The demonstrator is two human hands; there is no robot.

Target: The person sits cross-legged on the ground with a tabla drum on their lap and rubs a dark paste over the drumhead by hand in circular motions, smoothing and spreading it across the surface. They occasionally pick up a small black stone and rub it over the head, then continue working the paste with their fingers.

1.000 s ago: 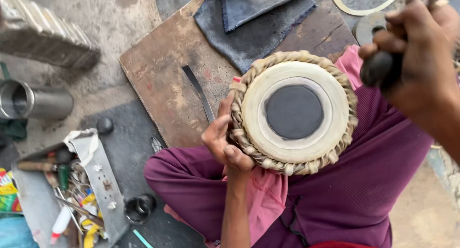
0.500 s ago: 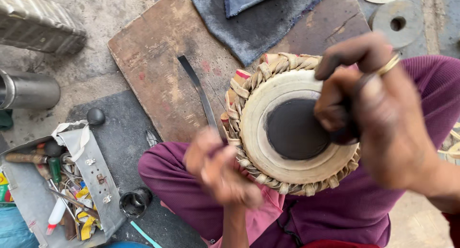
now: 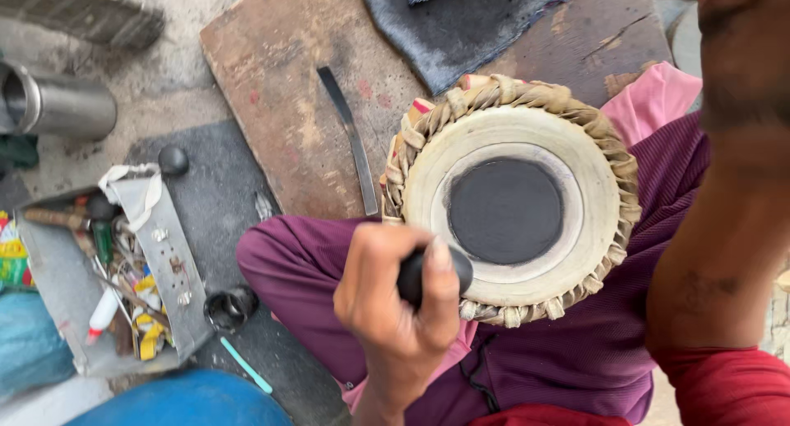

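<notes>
Head view: dark stone (image 3: 434,274) now in left hand (image 3: 395,302), fingers wrapped round it at drum (image 3: 510,208) rim; right hand's grip unseen.

Bare concrete floor (image 3: 164,72), stained, in soft daylight. Worn wooden board (image 3: 280,88) lies on it, dark mat (image 3: 206,195) just beside. Metal cylinder (image 3: 58,105) at left, open toolbox (image 3: 58,302) below it.

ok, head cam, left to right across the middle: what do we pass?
Metal cylinder → tool tray → thin metal blade on the wooden board → left hand gripping a dark round object → drum head → right forearm.
</notes>
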